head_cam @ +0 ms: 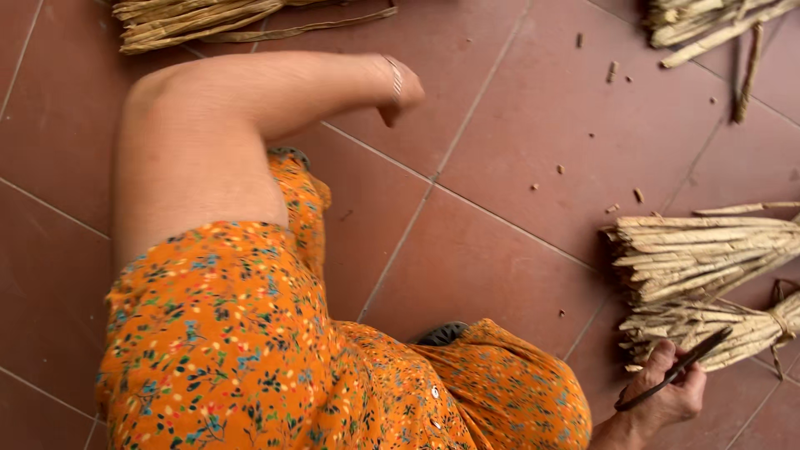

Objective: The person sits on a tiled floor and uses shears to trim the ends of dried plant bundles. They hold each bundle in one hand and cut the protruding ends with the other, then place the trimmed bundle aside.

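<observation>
- Gripping a pair of dark scissors (675,367), my right hand (662,396) sits near the bottom right corner of the floor (500,250), fingers closed around the handles.
- The scissor blades point up and to the right, their tips touching a tied bundle of dried straw-coloured stalks (717,329).
- Just above that bundle lies a second, thicker bundle of stalks (700,254), its cut ends facing left, its far end running off the right edge.
- My left hand (400,87) is well apart from the right, near the top centre of the floor; it holds nothing I can see, with the fingers curled loosely downward and a thin bracelet (395,77) at the wrist.
- An orange flowered garment (250,350) covers the lower left and bottom centre.
- More dried stalks lie at the top left corner (208,17) and the top right corner (717,25) of the floor.
- Small cut bits of stalk (612,71) are scattered over the reddish-brown tiles between the bundles.
</observation>
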Tool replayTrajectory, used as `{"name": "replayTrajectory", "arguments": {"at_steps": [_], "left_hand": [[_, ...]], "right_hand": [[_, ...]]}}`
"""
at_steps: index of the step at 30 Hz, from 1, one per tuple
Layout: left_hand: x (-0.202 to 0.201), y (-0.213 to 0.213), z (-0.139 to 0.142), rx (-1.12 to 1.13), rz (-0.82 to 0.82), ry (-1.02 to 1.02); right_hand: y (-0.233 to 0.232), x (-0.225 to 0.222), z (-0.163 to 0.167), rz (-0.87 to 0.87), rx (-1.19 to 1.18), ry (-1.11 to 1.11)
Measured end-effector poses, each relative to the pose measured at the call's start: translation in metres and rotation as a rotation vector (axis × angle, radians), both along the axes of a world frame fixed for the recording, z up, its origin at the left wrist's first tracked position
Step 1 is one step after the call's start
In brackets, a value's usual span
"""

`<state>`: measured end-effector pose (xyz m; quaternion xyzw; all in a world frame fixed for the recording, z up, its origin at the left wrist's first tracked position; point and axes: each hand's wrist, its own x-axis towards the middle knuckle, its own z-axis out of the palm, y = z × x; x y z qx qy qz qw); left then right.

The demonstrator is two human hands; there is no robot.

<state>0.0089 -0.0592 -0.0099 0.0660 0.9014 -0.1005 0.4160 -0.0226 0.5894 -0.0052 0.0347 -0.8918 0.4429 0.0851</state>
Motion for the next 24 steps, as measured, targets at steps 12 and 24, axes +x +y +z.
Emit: {"name": "replayTrajectory", "arguments": {"at_steps": [12,24], "left_hand": [[0.11,-0.248,-0.04,0.008,0.738,0.619],[0.12,-0.265,-0.071,0.339,0.766,0.671]], "right_hand": [[-0.282,-0.013,0.136,0.637,0.767,0.059],[-0.442,0.083,0.166,0.71,0.848,-0.15]]}}
